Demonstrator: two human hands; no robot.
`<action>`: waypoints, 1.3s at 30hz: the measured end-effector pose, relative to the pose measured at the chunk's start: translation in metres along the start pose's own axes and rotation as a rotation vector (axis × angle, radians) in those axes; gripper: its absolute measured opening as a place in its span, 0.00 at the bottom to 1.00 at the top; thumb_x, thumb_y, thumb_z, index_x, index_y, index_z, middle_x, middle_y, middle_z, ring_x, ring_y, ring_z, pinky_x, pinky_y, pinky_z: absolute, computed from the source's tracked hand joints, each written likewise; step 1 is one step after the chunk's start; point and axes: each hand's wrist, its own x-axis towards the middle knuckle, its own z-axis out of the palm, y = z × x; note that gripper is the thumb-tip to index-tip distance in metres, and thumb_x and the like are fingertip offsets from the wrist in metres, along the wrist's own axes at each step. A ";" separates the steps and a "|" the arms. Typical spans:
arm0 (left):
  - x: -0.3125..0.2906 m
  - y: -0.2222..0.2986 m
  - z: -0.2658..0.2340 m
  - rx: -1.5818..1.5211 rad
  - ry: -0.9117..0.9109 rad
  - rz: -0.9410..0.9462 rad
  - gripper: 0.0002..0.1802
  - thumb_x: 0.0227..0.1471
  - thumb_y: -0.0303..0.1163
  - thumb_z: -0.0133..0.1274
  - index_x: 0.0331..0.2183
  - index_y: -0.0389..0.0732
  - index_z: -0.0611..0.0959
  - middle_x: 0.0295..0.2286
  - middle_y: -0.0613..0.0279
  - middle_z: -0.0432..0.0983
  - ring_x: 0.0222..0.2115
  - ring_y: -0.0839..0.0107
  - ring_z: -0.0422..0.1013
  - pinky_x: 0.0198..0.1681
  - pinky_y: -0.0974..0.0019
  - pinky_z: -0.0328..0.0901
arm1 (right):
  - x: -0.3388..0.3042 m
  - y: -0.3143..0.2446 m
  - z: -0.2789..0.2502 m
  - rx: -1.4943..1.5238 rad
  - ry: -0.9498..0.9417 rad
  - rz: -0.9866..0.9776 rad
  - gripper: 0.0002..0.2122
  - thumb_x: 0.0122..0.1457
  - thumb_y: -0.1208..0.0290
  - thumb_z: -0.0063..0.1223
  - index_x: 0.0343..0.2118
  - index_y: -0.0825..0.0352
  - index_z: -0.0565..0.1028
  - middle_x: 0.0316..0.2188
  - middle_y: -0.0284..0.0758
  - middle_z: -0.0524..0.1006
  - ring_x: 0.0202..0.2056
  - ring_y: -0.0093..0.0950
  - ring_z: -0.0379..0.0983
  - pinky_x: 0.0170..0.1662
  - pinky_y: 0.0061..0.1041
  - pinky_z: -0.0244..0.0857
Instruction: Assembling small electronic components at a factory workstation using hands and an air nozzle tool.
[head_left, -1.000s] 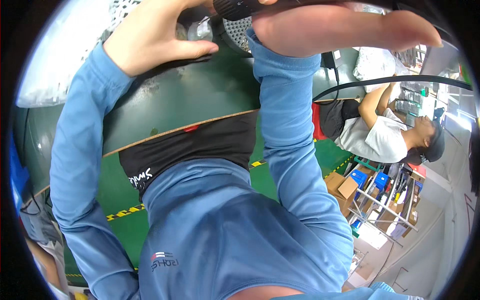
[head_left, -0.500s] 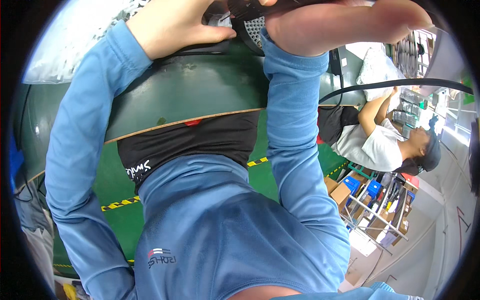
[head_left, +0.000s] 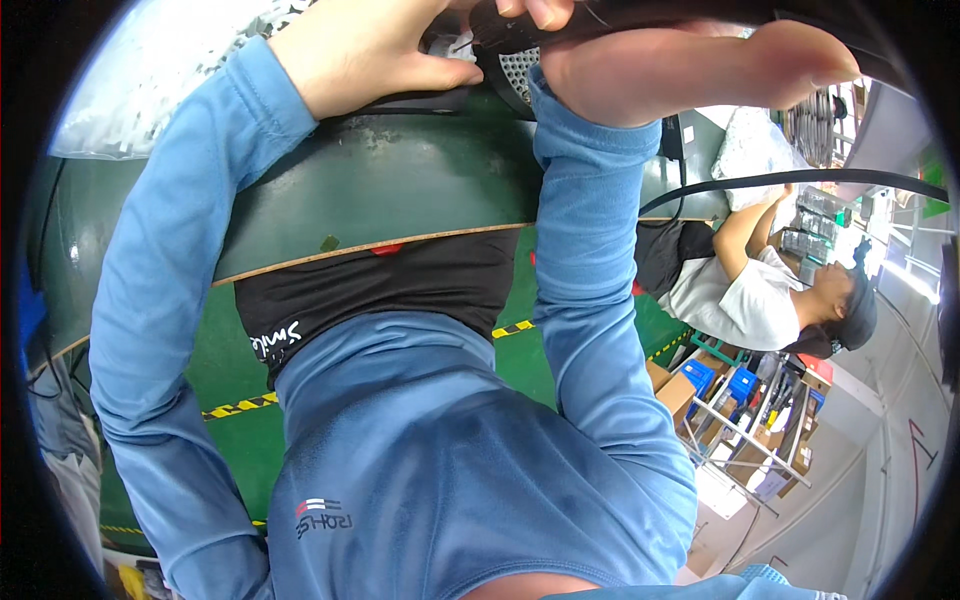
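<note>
At the top edge, my left hand (head_left: 365,55) reaches over the bench, its thumb stretched out and its fingers curled partly out of view. What it grips is cut off or hidden; a small pale, clear-looking piece (head_left: 447,44) shows by the thumb. My right hand (head_left: 690,75) looms large and close, closed along a long black object (head_left: 690,14) whose kind I cannot make out. Fingertips (head_left: 537,10) touch the black object's left end; whose hand they belong to is unclear. Below that end lies a black-rimmed part with a perforated metal grille (head_left: 517,72).
A clear plastic bag of white pieces (head_left: 130,95) lies on the green bench (head_left: 400,185) at left. A black cable (head_left: 790,177) arcs across the right side. Beyond it, a co-worker in a white shirt (head_left: 745,300) handles another clear bag (head_left: 752,145). Shelves with boxes (head_left: 745,420) stand behind.
Both hands and the black object sit slightly lower and farther right in view. More of the fingertips on the black object shows. The grips look the same.
</note>
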 end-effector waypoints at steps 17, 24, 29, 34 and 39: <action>-0.009 -0.014 0.013 -0.312 0.043 -0.115 0.26 0.44 0.20 0.66 0.47 0.35 0.78 0.38 0.55 0.79 0.42 0.65 0.75 0.48 0.63 0.70 | -0.002 0.009 -0.001 -0.039 -0.119 0.315 0.39 0.59 0.28 0.44 0.44 0.72 0.70 0.20 0.37 0.70 0.18 0.25 0.63 0.23 0.21 0.58; -0.001 0.014 -0.004 -0.328 -0.079 -0.376 0.20 0.43 0.19 0.66 0.41 0.35 0.81 0.32 0.59 0.80 0.36 0.70 0.75 0.42 0.66 0.71 | -0.006 0.021 -0.010 0.213 -0.189 0.164 0.51 0.42 0.16 0.49 0.43 0.73 0.69 0.19 0.35 0.70 0.17 0.23 0.63 0.21 0.19 0.58; -0.031 -0.022 0.001 0.034 -0.152 -0.516 0.15 0.47 0.28 0.69 0.31 0.34 0.78 0.27 0.62 0.74 0.30 0.70 0.71 0.35 0.68 0.66 | -0.003 0.011 0.002 0.058 -0.057 0.380 0.42 0.48 0.31 0.63 0.45 0.74 0.72 0.20 0.38 0.73 0.17 0.25 0.66 0.21 0.20 0.60; -0.020 -0.016 0.001 0.236 -0.084 -0.393 0.22 0.43 0.34 0.75 0.34 0.33 0.80 0.26 0.60 0.76 0.30 0.68 0.74 0.35 0.65 0.69 | 0.002 0.021 -0.029 0.133 -0.161 0.121 0.42 0.54 0.26 0.52 0.45 0.72 0.72 0.20 0.38 0.73 0.18 0.26 0.68 0.22 0.22 0.64; -0.004 -0.025 -0.009 0.047 -0.117 -0.098 0.18 0.44 0.29 0.71 0.38 0.35 0.83 0.38 0.60 0.81 0.43 0.69 0.74 0.49 0.65 0.66 | 0.024 -0.025 -0.047 0.238 -0.074 -0.150 0.45 0.56 0.19 0.32 0.48 0.66 0.74 0.21 0.35 0.72 0.19 0.27 0.71 0.22 0.28 0.69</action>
